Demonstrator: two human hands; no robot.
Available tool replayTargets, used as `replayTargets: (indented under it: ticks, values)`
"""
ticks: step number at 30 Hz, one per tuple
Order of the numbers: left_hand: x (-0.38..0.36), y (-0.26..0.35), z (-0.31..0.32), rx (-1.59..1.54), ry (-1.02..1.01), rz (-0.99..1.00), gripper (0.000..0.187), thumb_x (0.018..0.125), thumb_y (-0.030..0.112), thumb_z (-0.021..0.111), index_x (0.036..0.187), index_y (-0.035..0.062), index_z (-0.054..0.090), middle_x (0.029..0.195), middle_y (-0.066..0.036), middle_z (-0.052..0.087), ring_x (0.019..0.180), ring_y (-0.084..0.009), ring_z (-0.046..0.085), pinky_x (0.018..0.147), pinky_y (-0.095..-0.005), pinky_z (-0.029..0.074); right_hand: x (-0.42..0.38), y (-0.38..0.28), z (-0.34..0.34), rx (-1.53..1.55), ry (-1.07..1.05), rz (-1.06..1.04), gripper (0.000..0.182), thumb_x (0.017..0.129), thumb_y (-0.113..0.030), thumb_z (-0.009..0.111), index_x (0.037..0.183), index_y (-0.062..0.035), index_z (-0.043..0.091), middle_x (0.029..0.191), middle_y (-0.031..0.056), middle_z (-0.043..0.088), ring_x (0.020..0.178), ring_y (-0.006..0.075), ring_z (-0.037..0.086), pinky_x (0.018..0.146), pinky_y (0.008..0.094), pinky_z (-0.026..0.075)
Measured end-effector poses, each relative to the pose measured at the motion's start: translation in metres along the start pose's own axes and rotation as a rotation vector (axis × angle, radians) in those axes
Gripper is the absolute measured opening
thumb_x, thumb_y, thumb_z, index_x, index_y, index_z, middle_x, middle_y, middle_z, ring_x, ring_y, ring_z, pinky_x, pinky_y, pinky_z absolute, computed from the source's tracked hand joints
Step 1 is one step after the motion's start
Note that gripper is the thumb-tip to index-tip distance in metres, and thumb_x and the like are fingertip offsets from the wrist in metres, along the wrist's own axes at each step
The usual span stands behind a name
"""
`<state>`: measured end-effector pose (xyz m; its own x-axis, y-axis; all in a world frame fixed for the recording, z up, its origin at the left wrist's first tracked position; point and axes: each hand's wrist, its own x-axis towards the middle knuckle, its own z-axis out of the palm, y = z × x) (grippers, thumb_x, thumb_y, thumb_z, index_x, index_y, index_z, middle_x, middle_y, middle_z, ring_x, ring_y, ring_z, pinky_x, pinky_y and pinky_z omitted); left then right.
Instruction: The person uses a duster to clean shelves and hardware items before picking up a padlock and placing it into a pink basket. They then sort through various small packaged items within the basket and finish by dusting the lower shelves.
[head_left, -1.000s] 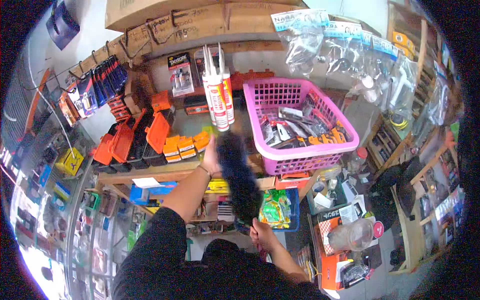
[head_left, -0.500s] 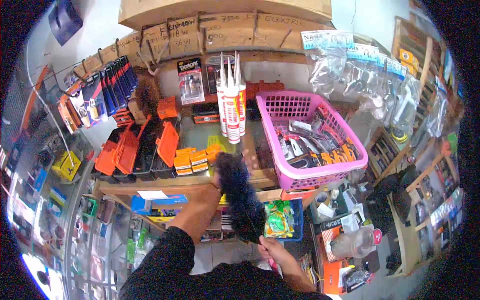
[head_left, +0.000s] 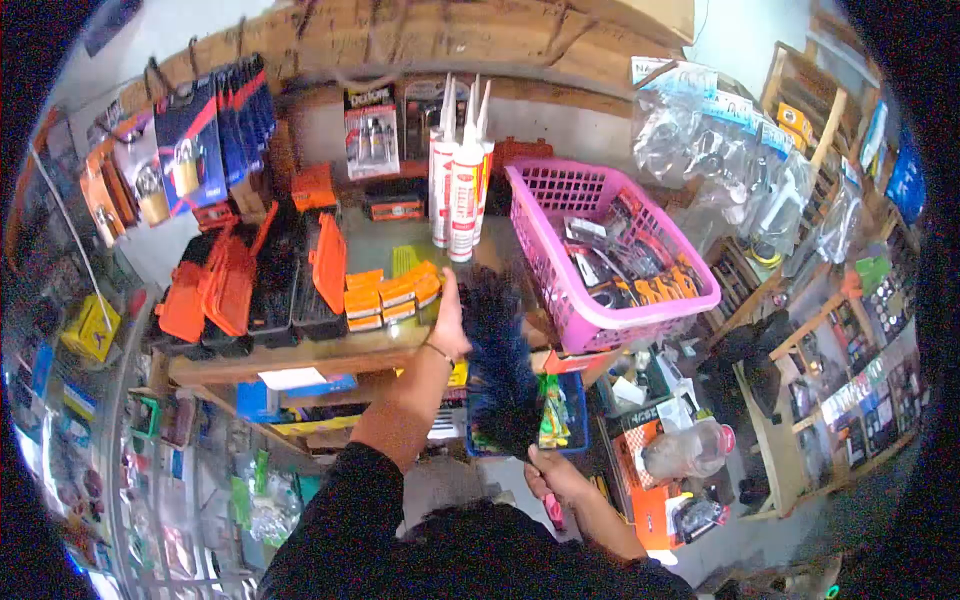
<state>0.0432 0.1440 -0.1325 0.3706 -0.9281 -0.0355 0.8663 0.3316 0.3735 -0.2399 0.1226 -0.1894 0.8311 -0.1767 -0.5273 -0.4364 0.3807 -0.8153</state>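
Observation:
My right hand [head_left: 558,474] is closed around the pink handle of a dark, fluffy feather duster [head_left: 500,365]. The duster's blurred head reaches up over the front edge of the glass-topped counter. My left hand [head_left: 452,322] is held upright with its fingers stretched out, its fingertips right beside a group of small orange boxes [head_left: 395,292]. Just behind that hand stand several white sealant tubes [head_left: 464,205] with long nozzles. To the duster's right, a pink plastic basket [head_left: 618,318] holds packaged tools.
Black cases with orange lids [head_left: 228,292] line the counter's left part. Packaged padlocks [head_left: 186,165] hang at the left, bagged fittings [head_left: 668,130] at the right. Below the counter sits a blue bin [head_left: 576,400] with green packets. A clear jar [head_left: 688,452] lies at lower right.
My left hand has come out from behind the duster and now shows beside the orange boxes. The duster's head has swung right and lower. The head view has shifted slightly.

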Motion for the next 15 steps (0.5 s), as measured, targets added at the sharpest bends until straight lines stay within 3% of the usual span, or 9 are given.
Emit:
replayTargets:
  ticks: [1, 5, 7, 9, 11, 13, 15]
  values:
    - [0.005, 0.0, -0.011, -0.024, -0.11, -0.012, 0.077, 0.074, 0.07, 0.029, 0.109, 0.0056, 0.052, 0.101, -0.011, 0.058, 0.092, -0.0257, 0.056, 0.083, -0.0405, 0.044, -0.001, 0.0, -0.003, -0.007, 0.009, 0.017, 0.044, 0.087, -0.044, 0.038, 0.059, -0.011, 0.039, 0.045, 0.0006, 0.038, 0.034, 0.0096, 0.034, 0.034, 0.0219, 0.025]
    - [-0.004, 0.0, 0.003, 0.039, 0.023, 0.008, 0.078, 0.072, 0.071, 0.03, 0.104, 0.0041, 0.054, 0.098, -0.011, 0.059, 0.088, -0.027, 0.057, 0.081, -0.0389, 0.045, -0.002, 0.002, -0.008, 0.0, 0.221, -0.094, 0.045, 0.087, -0.045, 0.037, 0.058, -0.0112, 0.039, 0.046, 0.0006, 0.037, 0.035, 0.01, 0.033, 0.034, 0.0227, 0.026]
    - [0.007, 0.001, -0.011, 0.0, -0.085, -0.033, 0.078, 0.07, 0.072, 0.032, 0.1, 0.0046, 0.055, 0.097, -0.011, 0.059, 0.089, -0.0276, 0.056, 0.081, -0.039, 0.045, -0.002, 0.01, -0.01, -0.085, 0.016, 0.009, 0.045, 0.087, -0.044, 0.039, 0.056, -0.0121, 0.041, 0.045, -0.0007, 0.038, 0.033, 0.011, 0.035, 0.034, 0.0236, 0.029]
    - [0.006, 0.0, -0.008, -0.107, -0.179, 0.029, 0.079, 0.069, 0.075, 0.03, 0.101, 0.0063, 0.054, 0.1, -0.009, 0.058, 0.088, -0.0266, 0.056, 0.079, -0.042, 0.045, -0.001, 0.007, -0.004, -0.018, 0.046, 0.015, 0.049, 0.087, -0.046, 0.037, 0.053, -0.0109, 0.042, 0.043, 0.0002, 0.038, 0.033, 0.0115, 0.035, 0.034, 0.0237, 0.03]
    - [0.009, 0.003, -0.01, -0.104, -0.268, 0.029, 0.082, 0.067, 0.076, 0.029, 0.103, 0.0064, 0.053, 0.102, -0.008, 0.057, 0.089, -0.0267, 0.056, 0.08, -0.0417, 0.044, 0.007, 0.008, -0.007, -0.046, 0.209, -0.114, 0.05, 0.086, -0.048, 0.036, 0.053, -0.0106, 0.041, 0.043, 0.0005, 0.037, 0.034, 0.0118, 0.035, 0.035, 0.0244, 0.031]
    - [0.01, 0.003, -0.002, 0.054, 0.065, -0.007, 0.084, 0.066, 0.078, 0.028, 0.103, 0.0065, 0.054, 0.101, -0.009, 0.057, 0.089, -0.0264, 0.056, 0.081, -0.0407, 0.044, 0.005, 0.008, 0.002, -0.077, 0.161, -0.027, 0.047, 0.086, -0.049, 0.035, 0.058, -0.0117, 0.039, 0.044, 0.0003, 0.037, 0.035, 0.0114, 0.035, 0.034, 0.0252, 0.031]
    - [0.015, 0.005, -0.007, 0.088, 0.094, 0.005, 0.086, 0.066, 0.078, 0.026, 0.105, 0.0065, 0.054, 0.101, -0.01, 0.058, 0.09, -0.0257, 0.056, 0.082, -0.0409, 0.043, 0.009, 0.02, 0.004, 0.064, -0.047, 0.062, 0.047, 0.086, -0.048, 0.037, 0.055, -0.0113, 0.037, 0.044, -0.0002, 0.034, 0.034, 0.0106, 0.031, 0.034, 0.0245, 0.026]
